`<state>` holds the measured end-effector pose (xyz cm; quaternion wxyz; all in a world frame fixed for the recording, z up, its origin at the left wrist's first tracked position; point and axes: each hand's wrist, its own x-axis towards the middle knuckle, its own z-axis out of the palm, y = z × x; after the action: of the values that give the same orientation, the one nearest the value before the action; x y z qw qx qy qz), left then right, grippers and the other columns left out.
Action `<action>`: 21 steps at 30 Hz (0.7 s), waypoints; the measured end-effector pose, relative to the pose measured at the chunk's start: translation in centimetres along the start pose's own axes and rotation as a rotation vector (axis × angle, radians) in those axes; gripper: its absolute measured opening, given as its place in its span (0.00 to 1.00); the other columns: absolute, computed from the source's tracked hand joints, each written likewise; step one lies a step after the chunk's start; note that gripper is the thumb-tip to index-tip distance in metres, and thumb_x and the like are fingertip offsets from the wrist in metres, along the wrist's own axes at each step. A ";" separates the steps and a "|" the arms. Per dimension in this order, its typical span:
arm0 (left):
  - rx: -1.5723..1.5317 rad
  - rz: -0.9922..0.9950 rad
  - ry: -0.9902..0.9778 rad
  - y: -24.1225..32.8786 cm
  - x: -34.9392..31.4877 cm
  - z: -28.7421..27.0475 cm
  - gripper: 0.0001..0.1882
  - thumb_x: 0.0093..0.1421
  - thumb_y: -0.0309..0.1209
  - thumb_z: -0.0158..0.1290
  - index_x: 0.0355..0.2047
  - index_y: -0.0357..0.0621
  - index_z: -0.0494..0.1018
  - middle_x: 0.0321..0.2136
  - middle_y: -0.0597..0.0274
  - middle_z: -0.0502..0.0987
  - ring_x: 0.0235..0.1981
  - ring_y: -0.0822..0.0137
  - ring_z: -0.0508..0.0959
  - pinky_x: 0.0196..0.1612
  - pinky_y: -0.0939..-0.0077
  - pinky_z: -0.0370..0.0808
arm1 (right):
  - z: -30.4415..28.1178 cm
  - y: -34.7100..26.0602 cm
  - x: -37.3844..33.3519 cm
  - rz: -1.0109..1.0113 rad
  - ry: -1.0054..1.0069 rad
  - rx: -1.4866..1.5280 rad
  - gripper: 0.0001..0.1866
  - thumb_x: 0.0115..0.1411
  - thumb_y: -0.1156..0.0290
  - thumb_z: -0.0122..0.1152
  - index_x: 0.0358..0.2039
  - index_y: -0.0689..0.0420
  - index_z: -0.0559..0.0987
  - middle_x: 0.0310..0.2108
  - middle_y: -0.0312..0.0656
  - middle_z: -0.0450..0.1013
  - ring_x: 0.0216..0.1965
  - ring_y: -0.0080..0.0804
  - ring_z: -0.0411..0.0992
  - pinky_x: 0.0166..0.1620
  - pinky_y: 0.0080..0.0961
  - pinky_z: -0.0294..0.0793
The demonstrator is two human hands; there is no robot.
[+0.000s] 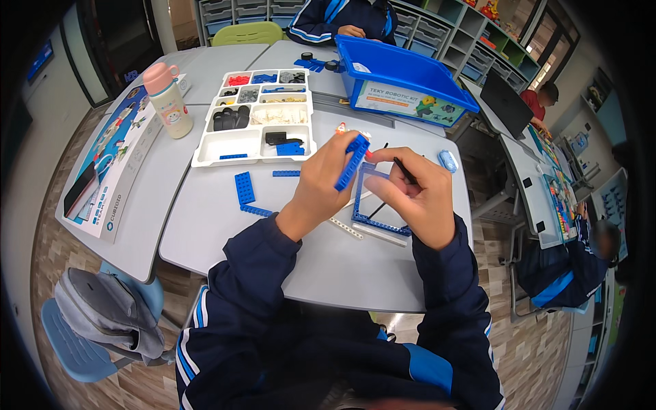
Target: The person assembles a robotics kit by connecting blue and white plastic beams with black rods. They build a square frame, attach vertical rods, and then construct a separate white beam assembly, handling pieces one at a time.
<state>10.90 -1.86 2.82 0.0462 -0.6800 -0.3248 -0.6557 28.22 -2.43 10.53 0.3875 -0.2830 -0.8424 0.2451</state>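
Note:
My left hand (pixel 318 179) is closed around a blue studded building piece (pixel 352 162), lifted above the grey table. Close by on the right, my right hand (pixel 422 195) has its fingers curled, with a slim black rod (pixel 404 171) between them. A small red piece shows between the two hands; which one holds it is unclear. Below my right hand is a blue open frame of holed beams (pixel 383 224), partly covered by its fingers. White holed beams (pixel 346 228) lie beside the frame. Left of my left hand are a blue plate (pixel 244 188) and a blue beam (pixel 256 210).
A white sorting tray (pixel 199 158) with parts in compartments stands at the back left. Behind on the right is a blue bin (pixel 410 68). A pink-topped bottle (pixel 169 102) and a box with a phone (pixel 80 188) occupy the left table. Another person sits across.

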 end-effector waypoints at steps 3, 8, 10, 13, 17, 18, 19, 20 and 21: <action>0.123 0.164 -0.022 0.2 0.4 0.2 0.16 0.60 0.20 0.52 0.49 0.35 0.69 0.33 0.56 0.75 0.24 0.65 0.73 0.27 0.76 0.71 | -0.7 -0.6 -0.4 0.051 -0.067 0.077 0.15 0.56 0.67 0.68 0.38 0.64 0.79 0.20 0.28 0.64 0.22 0.13 0.55 0.25 0.16 0.53; 0.342 0.448 -0.062 0.2 1.3 0.1 0.20 0.50 0.16 0.58 0.44 0.30 0.67 0.26 0.52 0.69 0.21 0.57 0.67 0.23 0.67 0.65 | -0.3 -0.1 -0.4 0.200 -0.092 0.298 0.16 0.62 0.63 0.61 0.31 0.66 0.75 0.17 0.35 0.66 0.20 0.19 0.63 0.25 0.20 0.62; 0.361 0.418 -0.135 0.0 1.5 0.0 0.20 0.49 0.15 0.58 0.43 0.30 0.68 0.25 0.52 0.67 0.22 0.56 0.67 0.24 0.66 0.65 | -0.1 0.4 -0.2 0.241 -0.074 0.360 0.13 0.63 0.67 0.57 0.34 0.68 0.75 0.18 0.35 0.68 0.21 0.18 0.65 0.27 0.20 0.65; 0.360 0.378 -0.158 -0.2 1.3 0.0 0.19 0.49 0.15 0.58 0.42 0.30 0.68 0.25 0.52 0.67 0.23 0.55 0.68 0.25 0.65 0.67 | 0.2 1.2 0.3 0.327 -0.101 0.453 0.13 0.62 0.68 0.56 0.36 0.68 0.75 0.18 0.35 0.68 0.21 0.18 0.65 0.27 0.20 0.65; 0.347 0.371 -0.108 -0.2 1.0 0.1 0.18 0.51 0.15 0.58 0.42 0.30 0.68 0.26 0.52 0.67 0.24 0.53 0.70 0.26 0.65 0.68 | 0.4 1.4 0.2 0.290 -0.112 0.424 0.11 0.62 0.70 0.55 0.37 0.67 0.75 0.18 0.35 0.67 0.21 0.18 0.65 0.27 0.20 0.65; 0.303 0.361 -0.100 0.0 1.0 0.2 0.17 0.52 0.15 0.58 0.42 0.30 0.68 0.27 0.51 0.68 0.24 0.53 0.70 0.26 0.65 0.69 | 0.4 1.4 0.2 0.256 -0.112 0.382 0.11 0.62 0.70 0.56 0.38 0.66 0.75 0.18 0.35 0.67 0.21 0.19 0.65 0.27 0.20 0.65; 0.261 0.350 -0.089 0.2 1.0 0.2 0.17 0.53 0.16 0.57 0.43 0.31 0.67 0.27 0.51 0.68 0.25 0.53 0.70 0.26 0.66 0.69 | 0.2 1.3 0.1 0.223 -0.111 0.339 0.11 0.61 0.70 0.56 0.38 0.65 0.75 0.18 0.35 0.67 0.21 0.19 0.65 0.27 0.20 0.66; 0.219 0.340 -0.079 0.5 1.0 0.2 0.16 0.54 0.16 0.57 0.43 0.32 0.67 0.28 0.51 0.68 0.25 0.53 0.71 0.27 0.66 0.69 | -0.1 1.2 -0.1 0.206 -0.118 0.268 0.11 0.61 0.71 0.56 0.40 0.64 0.75 0.19 0.37 0.68 0.21 0.21 0.66 0.28 0.21 0.66; 0.145 0.275 -0.111 1.0 0.9 0.1 0.16 0.55 0.16 0.57 0.43 0.33 0.67 0.28 0.51 0.68 0.25 0.53 0.71 0.27 0.66 0.69 | -0.6 1.1 -0.4 0.188 -0.126 0.198 0.11 0.61 0.71 0.56 0.41 0.64 0.75 0.21 0.38 0.68 0.22 0.23 0.67 0.29 0.22 0.67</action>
<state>11.37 -2.22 4.02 0.1666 -0.7480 -0.2771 -0.5796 29.24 -1.79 10.02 0.3351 -0.3054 -0.8065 0.3794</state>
